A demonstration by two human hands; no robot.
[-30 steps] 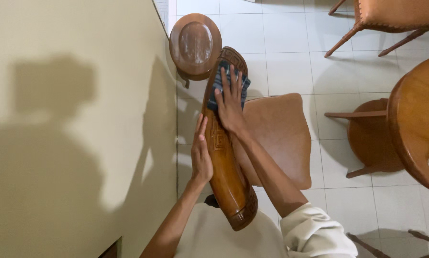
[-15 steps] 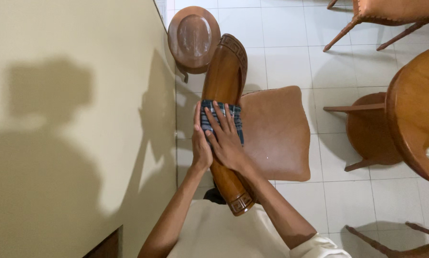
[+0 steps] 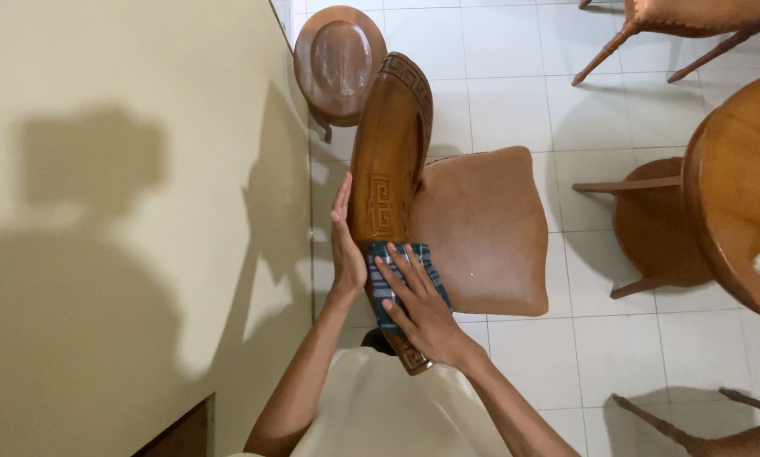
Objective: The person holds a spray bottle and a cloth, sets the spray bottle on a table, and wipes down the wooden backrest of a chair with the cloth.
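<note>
A carved brown wooden chair back [image 3: 388, 161] runs up the middle of the head view, with the chair's tan padded seat [image 3: 481, 228] to its right. My right hand [image 3: 418, 300] lies flat on a dark plaid cloth [image 3: 426, 267], pressing it against the near end of the chair back. My left hand [image 3: 344, 245] rests with straight fingers against the left side of the same wooden back, holding nothing.
A cream wall [image 3: 126, 211] fills the left. A small round wooden stool [image 3: 339, 59] stands beyond the chair. A round wooden table [image 3: 740, 195] sits at the right, another chair [image 3: 676, 25] at the top right, on white floor tiles [image 3: 498, 76].
My right hand has slid the plaid cloth down the chair back from its far end toward me. My left hand has stayed on the left side.
</note>
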